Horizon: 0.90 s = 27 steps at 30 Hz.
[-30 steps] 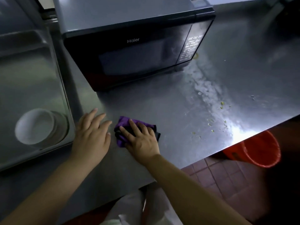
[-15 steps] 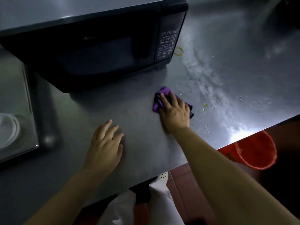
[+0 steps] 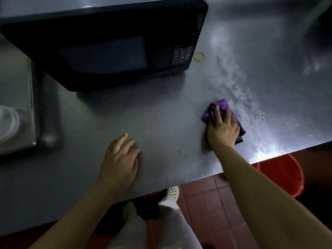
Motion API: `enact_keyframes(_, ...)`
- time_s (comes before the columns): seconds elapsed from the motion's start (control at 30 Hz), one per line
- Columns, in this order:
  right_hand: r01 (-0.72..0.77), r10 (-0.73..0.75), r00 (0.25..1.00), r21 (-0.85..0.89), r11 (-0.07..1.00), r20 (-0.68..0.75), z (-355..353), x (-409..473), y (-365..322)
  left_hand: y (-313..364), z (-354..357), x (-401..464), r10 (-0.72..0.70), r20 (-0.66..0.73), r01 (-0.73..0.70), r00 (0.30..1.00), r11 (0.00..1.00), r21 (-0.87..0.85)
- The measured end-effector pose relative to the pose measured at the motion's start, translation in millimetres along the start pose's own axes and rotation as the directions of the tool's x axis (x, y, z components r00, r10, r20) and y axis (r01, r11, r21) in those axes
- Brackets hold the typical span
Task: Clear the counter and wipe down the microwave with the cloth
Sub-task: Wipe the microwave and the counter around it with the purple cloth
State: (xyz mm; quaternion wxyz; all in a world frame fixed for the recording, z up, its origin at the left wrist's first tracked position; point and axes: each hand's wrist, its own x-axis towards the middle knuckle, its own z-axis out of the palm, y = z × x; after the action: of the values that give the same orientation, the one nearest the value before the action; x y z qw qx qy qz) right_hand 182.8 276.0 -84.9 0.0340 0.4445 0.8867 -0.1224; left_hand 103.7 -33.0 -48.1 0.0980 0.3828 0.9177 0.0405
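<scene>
Cloth (image 3: 222, 115) under the right hand (image 3: 223, 130) on the counter (image 3: 161, 123).
Purple and bunched, it lies at 4 o'clock from the microwave (image 3: 107, 45), pressed flat by straight fingers; the left hand (image 3: 119, 159) rests released, palm down, at 8 o'clock from the cloth.

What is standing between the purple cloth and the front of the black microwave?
Nothing visible. The purple cloth lies under the right hand, which presses it flat on the steel counter. Only bare counter lies between it and the black microwave. The yellow rubber band lies off to the microwave's right side.
</scene>
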Motion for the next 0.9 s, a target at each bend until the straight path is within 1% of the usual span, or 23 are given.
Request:
enact_keyframes(0.1, -0.004, 0.004, 1.000, -0.022, 1.000, -0.009, 13.0, -38.8, -30.3, -17.7, -0.9, -14.4, -0.014, 0.000, 0.014, 1.000, 0.999, -0.041)
enact_keyframes(0.27, 0.120, -0.121, 0.993, -0.040, 0.992, -0.001, 41.8, -102.0, -101.8, -59.1, -4.4, -51.6, -0.032, -0.014, 0.031, 0.999, 0.997, -0.065)
enact_keyframes(0.43, 0.267, -0.265, 0.963, -0.057, 0.962, 0.047, 67.5, -158.9, -178.1, -116.8, 0.9, -103.4, -0.140, 0.034, 0.143, 0.990, 0.980, -0.136)
enact_keyframes(0.67, 0.394, -0.386, 0.914, -0.045, 0.918, 0.126, 88.5, -223.8, -255.7, -172.1, -3.4, -165.6, -0.264, -0.070, 0.251, 0.962, 0.956, -0.152)
enact_keyframes(0.77, 0.454, -0.445, 0.875, -0.006, 0.891, 0.188, 90.2, -252.6, -277.8, -184.8, -0.7, -181.3, -0.303, -0.105, 0.280, 0.947, 0.941, -0.189)
enact_keyframes(0.9, 0.595, -0.587, 0.764, 0.057, 0.801, 0.267, 96.5, -289.6, -286.6, -188.6, -1.5, -185.6, -0.344, -0.116, 0.311, 0.932, 0.921, -0.236)
